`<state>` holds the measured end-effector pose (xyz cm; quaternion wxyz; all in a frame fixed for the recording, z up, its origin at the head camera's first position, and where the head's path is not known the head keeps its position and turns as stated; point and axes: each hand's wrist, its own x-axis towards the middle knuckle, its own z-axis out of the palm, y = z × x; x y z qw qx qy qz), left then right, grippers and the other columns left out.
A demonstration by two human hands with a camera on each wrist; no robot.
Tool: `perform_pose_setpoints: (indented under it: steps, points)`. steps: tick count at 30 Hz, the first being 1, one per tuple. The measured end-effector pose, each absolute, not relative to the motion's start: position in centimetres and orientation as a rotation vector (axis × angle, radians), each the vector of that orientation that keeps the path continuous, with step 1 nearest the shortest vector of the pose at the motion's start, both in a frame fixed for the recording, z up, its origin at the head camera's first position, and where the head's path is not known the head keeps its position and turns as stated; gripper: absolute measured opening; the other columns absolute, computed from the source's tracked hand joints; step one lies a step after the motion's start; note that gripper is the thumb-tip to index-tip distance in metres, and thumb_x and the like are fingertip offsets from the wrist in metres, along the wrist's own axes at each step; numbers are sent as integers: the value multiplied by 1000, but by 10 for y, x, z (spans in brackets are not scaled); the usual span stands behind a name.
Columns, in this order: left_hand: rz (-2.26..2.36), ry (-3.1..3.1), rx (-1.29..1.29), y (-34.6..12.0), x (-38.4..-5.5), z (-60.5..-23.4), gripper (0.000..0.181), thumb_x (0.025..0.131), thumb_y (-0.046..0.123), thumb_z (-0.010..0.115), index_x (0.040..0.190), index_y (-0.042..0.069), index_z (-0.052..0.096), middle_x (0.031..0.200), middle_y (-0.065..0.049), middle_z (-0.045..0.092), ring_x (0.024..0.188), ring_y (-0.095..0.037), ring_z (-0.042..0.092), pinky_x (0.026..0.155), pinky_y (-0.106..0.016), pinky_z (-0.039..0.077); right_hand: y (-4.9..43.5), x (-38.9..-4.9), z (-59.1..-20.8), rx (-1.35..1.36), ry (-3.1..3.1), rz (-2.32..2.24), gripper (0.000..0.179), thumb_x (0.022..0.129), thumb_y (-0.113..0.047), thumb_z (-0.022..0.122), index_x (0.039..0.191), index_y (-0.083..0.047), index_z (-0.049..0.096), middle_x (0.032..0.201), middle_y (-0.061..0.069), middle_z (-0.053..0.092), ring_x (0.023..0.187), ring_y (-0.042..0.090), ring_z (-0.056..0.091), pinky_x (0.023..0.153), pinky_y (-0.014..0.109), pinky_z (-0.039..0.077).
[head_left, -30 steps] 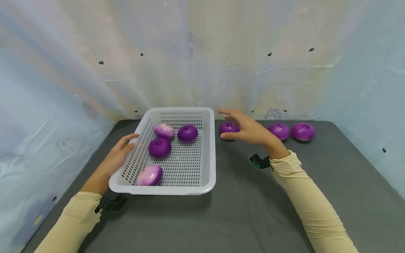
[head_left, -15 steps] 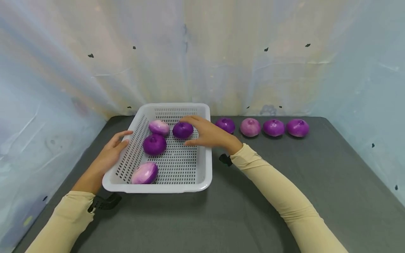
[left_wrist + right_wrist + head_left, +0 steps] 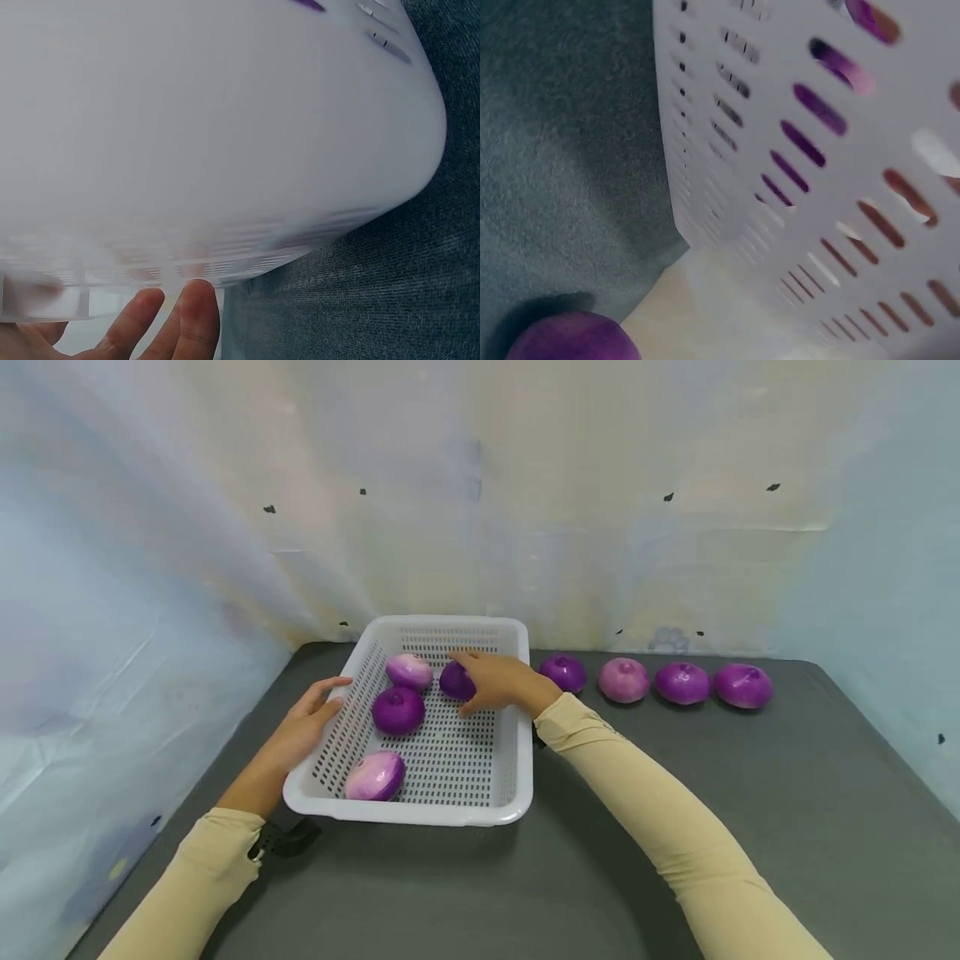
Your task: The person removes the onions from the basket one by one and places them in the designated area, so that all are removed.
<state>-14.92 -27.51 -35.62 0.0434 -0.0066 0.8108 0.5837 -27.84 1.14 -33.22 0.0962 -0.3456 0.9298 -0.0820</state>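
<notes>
- Reaching round a red onion inside the slotted basket, my right hand curves; whether it pinches, I can't tell.
- It came from the onion row, bringing this onion within grasp.
- My left hand, fingers apart, touches the basket's rim.

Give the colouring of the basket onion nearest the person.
Pale pink, purple along its right; the onion shows best in the head view.

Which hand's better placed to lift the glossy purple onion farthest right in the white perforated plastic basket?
Right, likely: the right hand is inside the basket, at that onion; the left hand rests against the basket's left rim.
</notes>
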Motion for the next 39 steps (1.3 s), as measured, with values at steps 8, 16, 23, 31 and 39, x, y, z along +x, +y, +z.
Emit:
perform_pose_setpoints:
  steps: [8,16,23,31,39]
  points:
    - [1770,2486,-3,-262,-163,-361,47,108,31,39,153,20,28,147,-32,41,114,-42,65,79,-43,61,30,-280,-335,-1019,2737,-251,67,80,-42,82,139,-28,53,145,7,47,119,24,57,99,48,50]
    - [1747,2508,-30,-273,-161,-359,48,109,32,38,153,19,27,149,-33,40,116,-40,64,81,-42,61,19,-284,-337,-1177,2681,-157,71,77,-28,86,140,-29,53,140,4,58,119,22,59,98,42,52]
    - [1725,2533,-34,-276,-164,-355,49,109,33,37,154,21,26,149,-32,40,117,-40,64,82,-41,61,13,-287,-331,-1148,2704,-33,82,71,-32,91,143,-22,53,143,6,55,122,22,57,102,40,50]
    - [1746,2522,-7,-276,-165,-353,49,109,33,37,154,20,26,151,-32,38,119,-43,62,82,-43,61,14,-286,-326,-1159,2721,-206,82,72,-34,90,144,-18,54,143,9,54,121,23,56,104,37,49]
    - [1727,2535,-30,-281,-163,-352,48,109,32,37,154,19,25,151,-33,38,117,-41,64,81,-42,61,10,-286,-329,-1216,2727,-372,89,73,-38,89,149,-18,47,150,9,48,129,25,53,107,40,48]
